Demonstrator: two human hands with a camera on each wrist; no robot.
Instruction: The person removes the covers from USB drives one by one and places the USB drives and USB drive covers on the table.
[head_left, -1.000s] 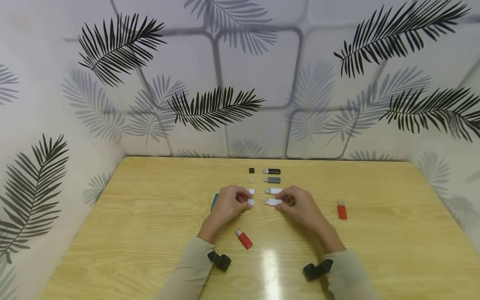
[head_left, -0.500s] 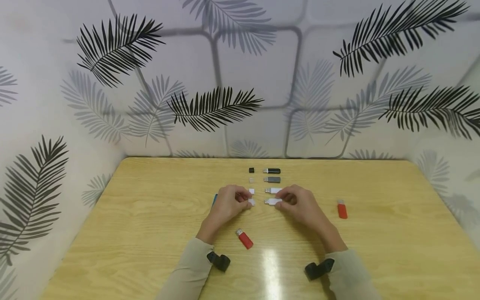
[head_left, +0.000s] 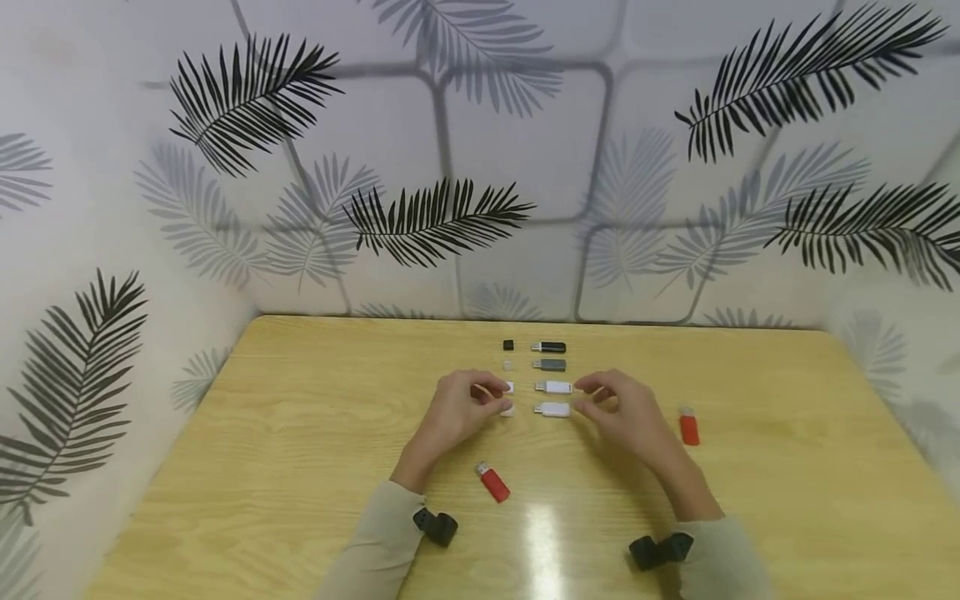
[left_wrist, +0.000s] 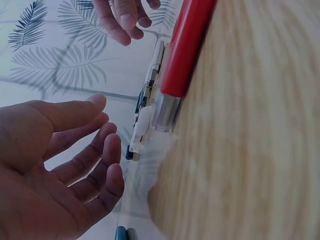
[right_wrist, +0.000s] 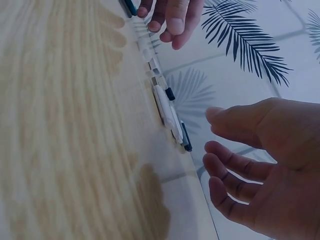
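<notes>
My left hand (head_left: 461, 414) hovers with loosely bent fingers over two small white caps, partly covering the nearer cap (head_left: 508, 412). Nothing sits between its fingers in the left wrist view. Just right of the two white USB sticks is my right hand (head_left: 628, 414), fingers relaxed and holding nothing. The nearer white USB stick (head_left: 555, 409) lies parallel to the farther white USB stick (head_left: 557, 387), metal plugs pointing left. Beyond them are a grey USB stick (head_left: 552, 365) with a clear cap (head_left: 508, 365) and a black USB stick (head_left: 552, 347) with a black cap (head_left: 508, 344).
A red USB stick (head_left: 493, 483) lies in front, between the forearms, and another red USB stick (head_left: 688, 427) to the right of my right hand. In the left wrist view a blue item (left_wrist: 121, 233) shows at the bottom. A patterned wall (head_left: 525, 275) borders the wooden table (head_left: 315, 467).
My right hand has let go of the nearer white USB stick and drawn back to the right. My left fingers have come off the nearer white cap. The head view has shifted slightly.
</notes>
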